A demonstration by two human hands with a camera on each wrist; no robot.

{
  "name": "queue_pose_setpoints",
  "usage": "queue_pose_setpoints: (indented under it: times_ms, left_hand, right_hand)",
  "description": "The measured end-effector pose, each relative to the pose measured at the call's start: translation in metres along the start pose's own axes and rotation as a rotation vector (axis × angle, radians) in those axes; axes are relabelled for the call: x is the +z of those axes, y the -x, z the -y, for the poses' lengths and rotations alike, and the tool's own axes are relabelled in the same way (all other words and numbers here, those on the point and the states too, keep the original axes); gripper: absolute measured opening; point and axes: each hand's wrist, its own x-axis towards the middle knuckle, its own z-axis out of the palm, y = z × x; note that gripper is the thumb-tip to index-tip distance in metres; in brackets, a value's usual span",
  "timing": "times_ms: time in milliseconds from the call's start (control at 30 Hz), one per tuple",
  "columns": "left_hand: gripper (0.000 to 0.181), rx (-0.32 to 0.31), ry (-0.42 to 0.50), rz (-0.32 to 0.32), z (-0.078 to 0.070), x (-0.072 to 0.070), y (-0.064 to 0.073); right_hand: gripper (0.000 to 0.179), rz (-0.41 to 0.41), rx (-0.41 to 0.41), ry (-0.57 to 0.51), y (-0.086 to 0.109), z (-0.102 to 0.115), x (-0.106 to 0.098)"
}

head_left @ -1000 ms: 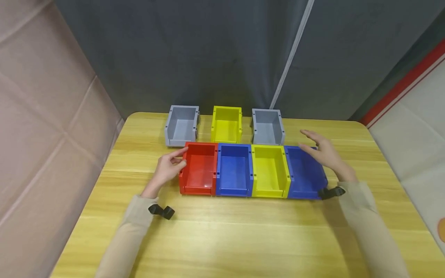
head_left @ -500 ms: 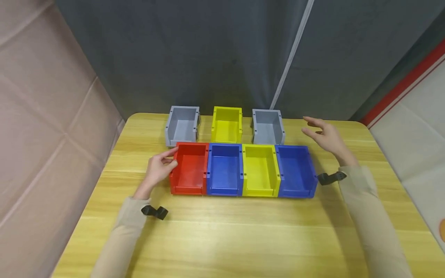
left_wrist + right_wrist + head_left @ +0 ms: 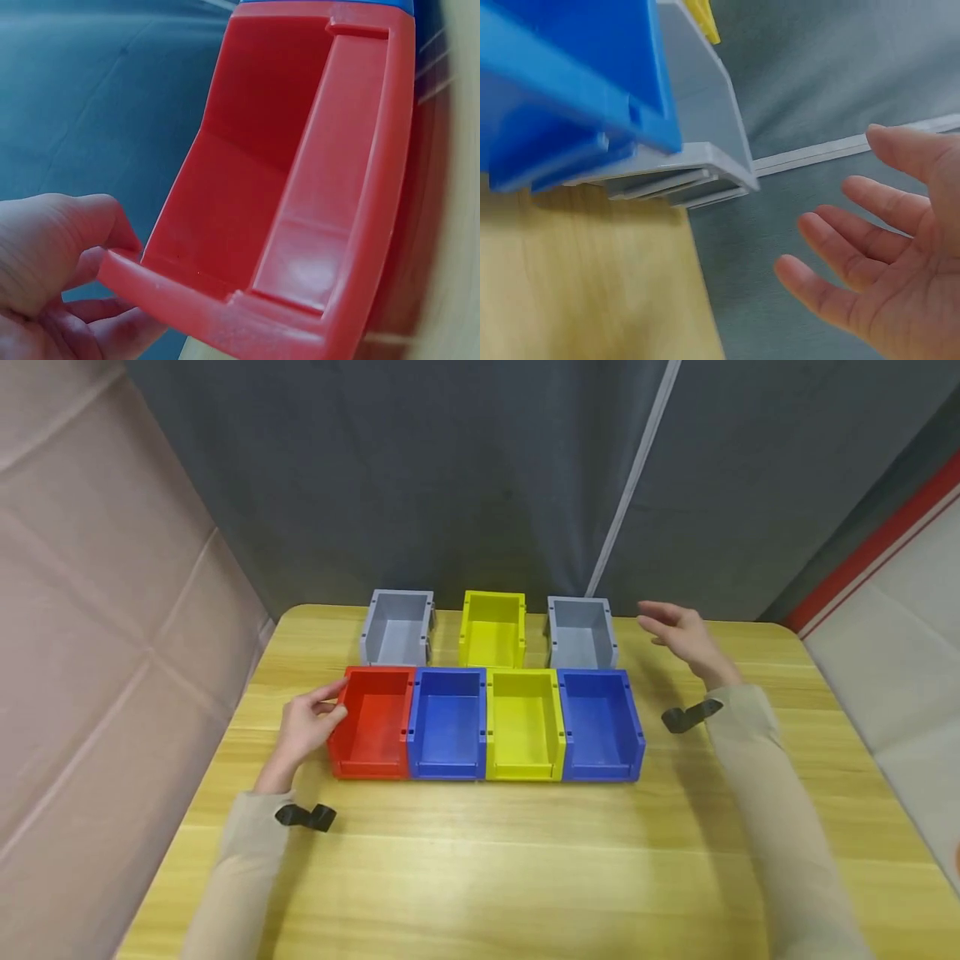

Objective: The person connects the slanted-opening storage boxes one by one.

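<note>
Four bins (image 3: 487, 727) touch side by side — left hand (image 3: 303, 727) pinching the red bin (image 3: 371, 770), right hand (image 3: 688, 642) spread in midair.

No text can be read; no label or number either.

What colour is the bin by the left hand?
Red. The bin shows best from the left wrist.
</note>
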Motion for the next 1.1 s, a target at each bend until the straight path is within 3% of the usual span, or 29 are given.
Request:
queue_pose_setpoints:
  times_ms: [367, 733, 1100]
  left_hand:
    - [0.043, -0.013, -0.017, -0.028, 0.015, -0.022, -0.003]
    - [0.043, -0.036, -0.026, -0.055, 0.021, -0.031, -0.010]
    - [0.038, -0.119, 0.017, -0.032, 0.026, -0.034, -0.010]
  right_hand:
    - [0.053, 0.036, 0.095, -0.163, -0.032, -0.014, 0.020]
    - [0.049, 0.009, 0.123, -0.101, -0.045, -0.017, 0.039]
    - [0.051, -0.107, 0.109, -0.085, -0.051, -0.017, 0.049]
